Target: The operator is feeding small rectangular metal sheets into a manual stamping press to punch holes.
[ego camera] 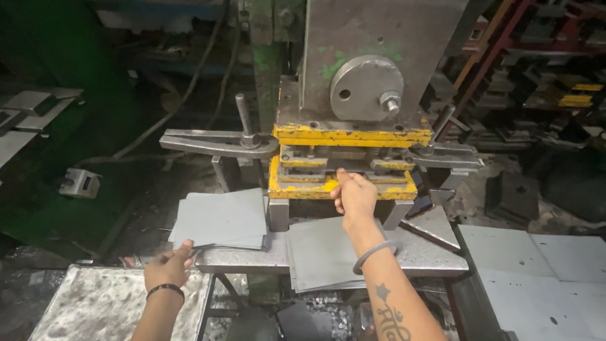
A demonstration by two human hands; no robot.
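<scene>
My right hand reaches into the yellow press, fingers pinched on something at the die; what, I cannot tell. My left hand pinches the lowest corner of the grey sheet stack, kept on the bench within easy reach.
</scene>
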